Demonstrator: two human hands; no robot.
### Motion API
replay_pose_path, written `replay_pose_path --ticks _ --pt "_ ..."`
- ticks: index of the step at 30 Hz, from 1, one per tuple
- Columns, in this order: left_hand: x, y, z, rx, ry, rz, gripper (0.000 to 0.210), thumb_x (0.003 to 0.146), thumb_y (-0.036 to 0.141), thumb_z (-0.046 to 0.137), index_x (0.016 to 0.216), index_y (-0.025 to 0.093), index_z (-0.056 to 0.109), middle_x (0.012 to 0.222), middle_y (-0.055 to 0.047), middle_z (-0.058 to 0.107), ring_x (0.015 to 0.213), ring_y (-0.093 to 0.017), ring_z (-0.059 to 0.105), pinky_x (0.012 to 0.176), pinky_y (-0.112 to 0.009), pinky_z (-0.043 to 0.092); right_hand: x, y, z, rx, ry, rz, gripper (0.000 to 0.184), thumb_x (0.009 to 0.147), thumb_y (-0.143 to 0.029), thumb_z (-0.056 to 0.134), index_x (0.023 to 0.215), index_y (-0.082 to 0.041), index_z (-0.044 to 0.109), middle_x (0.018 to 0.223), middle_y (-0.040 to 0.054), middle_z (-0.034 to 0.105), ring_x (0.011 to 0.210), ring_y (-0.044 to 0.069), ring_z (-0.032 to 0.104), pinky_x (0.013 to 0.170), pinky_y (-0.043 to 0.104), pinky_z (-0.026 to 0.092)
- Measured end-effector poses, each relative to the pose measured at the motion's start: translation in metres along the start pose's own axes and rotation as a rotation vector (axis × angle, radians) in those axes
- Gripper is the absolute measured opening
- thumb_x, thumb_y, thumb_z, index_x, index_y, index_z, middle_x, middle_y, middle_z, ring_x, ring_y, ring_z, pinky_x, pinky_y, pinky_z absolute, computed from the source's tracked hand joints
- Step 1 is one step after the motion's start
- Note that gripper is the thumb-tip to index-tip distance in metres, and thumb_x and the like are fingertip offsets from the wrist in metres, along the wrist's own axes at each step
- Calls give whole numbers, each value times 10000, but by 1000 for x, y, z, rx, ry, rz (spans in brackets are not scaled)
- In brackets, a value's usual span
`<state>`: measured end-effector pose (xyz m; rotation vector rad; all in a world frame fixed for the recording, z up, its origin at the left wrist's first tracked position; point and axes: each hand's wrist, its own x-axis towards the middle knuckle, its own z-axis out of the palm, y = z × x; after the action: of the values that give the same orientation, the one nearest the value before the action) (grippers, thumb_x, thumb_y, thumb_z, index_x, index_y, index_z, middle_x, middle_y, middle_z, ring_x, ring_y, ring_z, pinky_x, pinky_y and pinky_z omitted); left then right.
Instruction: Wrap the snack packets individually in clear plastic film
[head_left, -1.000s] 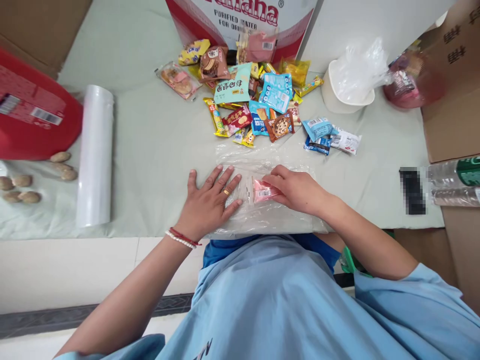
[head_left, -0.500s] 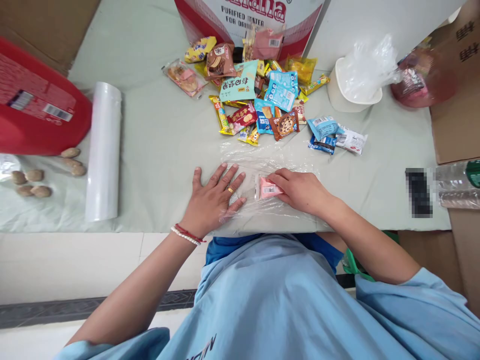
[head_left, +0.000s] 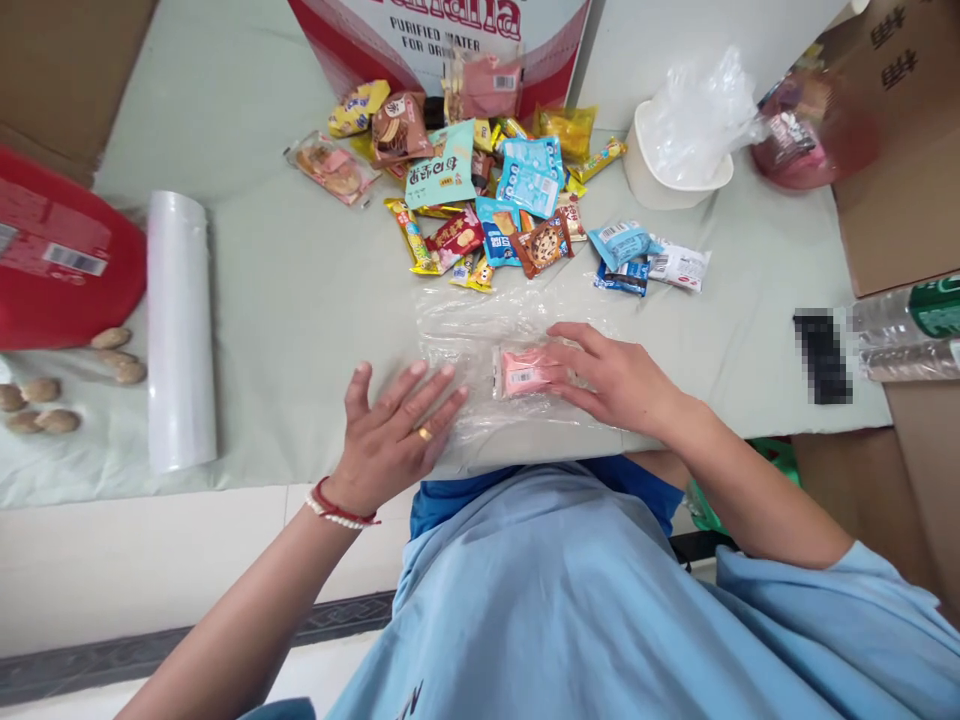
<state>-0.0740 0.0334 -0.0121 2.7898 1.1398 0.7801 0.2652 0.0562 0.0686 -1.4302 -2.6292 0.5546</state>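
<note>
A pink snack packet (head_left: 522,374) with a barcode lies on a clear plastic bag (head_left: 480,330), spread out near the table's front edge. My right hand (head_left: 611,375) is at the packet's right end, its fingers apart around that side; whether they touch the packet I cannot tell. At the left edge of the bag, my left hand (head_left: 405,425) is spread with the palm down and grips nothing. Beyond the bag, a pile of wrapped snacks includes a brown cookie packet (head_left: 544,243), a blue packet (head_left: 531,175) and a mint-green packet (head_left: 441,165).
Left stand a roll of plastic bags (head_left: 180,330), a red container (head_left: 67,255) and several walnuts (head_left: 56,420). Right are small blue and white packets (head_left: 621,243), a white tub (head_left: 671,185) with crumpled plastic, and clear bottles (head_left: 892,320). A Purified Water box (head_left: 442,30) stands behind.
My right hand has opened its fingers and drawn back from the pink packet, which now shows more. My left hand has shifted left, away from the bag's middle. The view has shifted somewhat.
</note>
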Motion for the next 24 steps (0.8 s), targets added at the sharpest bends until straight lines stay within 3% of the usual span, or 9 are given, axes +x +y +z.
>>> replay_pose_path --ticks 3,6,8,10,12,15,17,21,24 --pt "-5 2 -15 -277 -91 68 632 998 141 544 1591 336 447 1362 -50 746 1378 -244 638 1272 -518 382 -35 2 -1 214 120 -131 564 1051 -567 566 1515 -247 531 1464 150 624 1294 296 631 1035 449 547" --pt "-11 2 -22 -514 -258 12 607 1049 297 478 1642 260 355 1501 -123 648 1402 -276 613 1253 -533 428 -65 1 16 186 121 -142 874 942 -684 671 1627 -223 384 1470 195 603 1313 356 573 1070 534 511" --pt "-15 4 -19 -541 -303 -49 723 1042 494 524 1673 242 277 1565 -155 585 1416 -323 595 1288 -582 369 -76 2 33 106 132 -39 772 1012 -548 638 1641 -202 354 1336 187 672 1218 352 595 1013 538 520" --pt "-16 7 -13 -492 -279 -116 835 977 601 635 1658 246 306 1508 -154 634 1364 -339 631 1293 -590 358 -79 3 45 84 130 82 583 1073 -373 541 1611 -195 407 1143 144 724 1076 321 617 937 500 527" --pt "-14 11 -6 -442 -223 -183 632 971 523 689 1521 271 504 1374 -111 728 1252 -303 701 1272 -562 398 -75 7 48 83 108 153 436 1079 -300 490 1498 -204 560 1015 116 725 980 299 609 875 465 511" --pt "-6 14 -1 -488 -160 -295 160 1035 360 590 1101 280 712 1154 -39 809 1073 -230 759 1204 -501 477 -61 15 31 96 93 123 311 1070 -293 474 1204 -244 750 946 100 704 928 276 590 835 435 479" --pt "1 14 -3 -563 -137 -426 208 1046 364 552 964 268 718 1074 -35 815 1029 -221 758 1102 -449 547 -50 21 12 128 126 73 308 1070 -311 473 1101 -257 775 969 96 696 934 262 585 843 423 478" --pt "12 14 -6 -665 -57 -691 257 1031 439 588 934 250 732 1038 -50 802 996 -218 743 923 -361 578 -25 25 -21 153 208 13 330 1087 -361 449 1062 -228 750 1040 109 693 985 261 601 919 428 492" --pt "16 16 -3 -664 -4 -763 275 1025 461 600 935 246 746 1021 -40 799 993 -206 735 935 -345 553 -12 21 -29 204 209 15 376 1073 -479 505 1266 -205 676 1098 112 702 1044 272 628 980 434 500"
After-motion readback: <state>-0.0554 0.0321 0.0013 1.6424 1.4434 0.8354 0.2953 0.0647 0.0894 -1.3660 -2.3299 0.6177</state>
